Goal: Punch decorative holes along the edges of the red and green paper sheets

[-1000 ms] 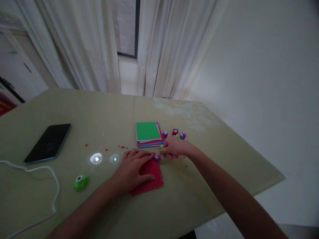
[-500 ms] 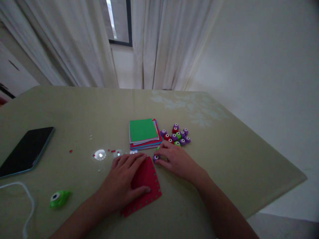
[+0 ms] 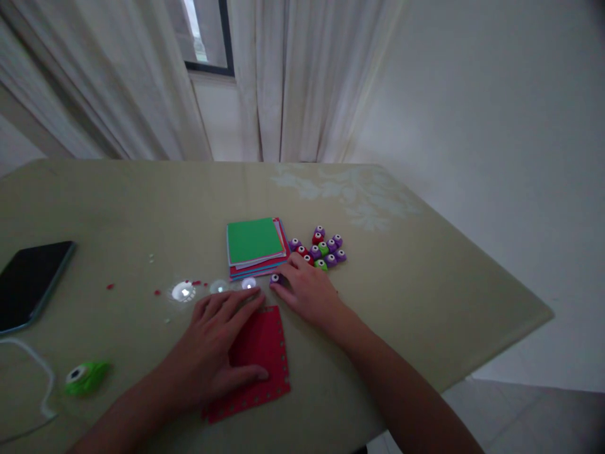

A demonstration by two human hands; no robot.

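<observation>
My left hand (image 3: 215, 337) lies flat on a red sheet (image 3: 259, 334), fingers stretched toward its top edge and thumb out to the right. A row of small holes runs along the sheet's right and lower edges. My right hand (image 3: 309, 293) pinches a small purple figure with one white eye (image 3: 275, 278), just beyond the sheet's top right corner. Behind that hand sits a cluster of similar one-eyed figures (image 3: 315, 251) in purple, red and green; the hand partly hides the nearest ones.
A stack of coloured square sheets, green on top (image 3: 255, 241), lies beyond my hands. Shiny clear discs (image 3: 183, 291) and tiny red bits (image 3: 110, 287) are left of it. Farther left are a dark tablet (image 3: 35, 280), a white cable (image 3: 40, 359) and a green one-eyed object (image 3: 86, 377).
My right hand has carried the purple figure a little away from the red sheet, toward the stack. My left hand stays on the sheet. The whole view has shifted slightly.
</observation>
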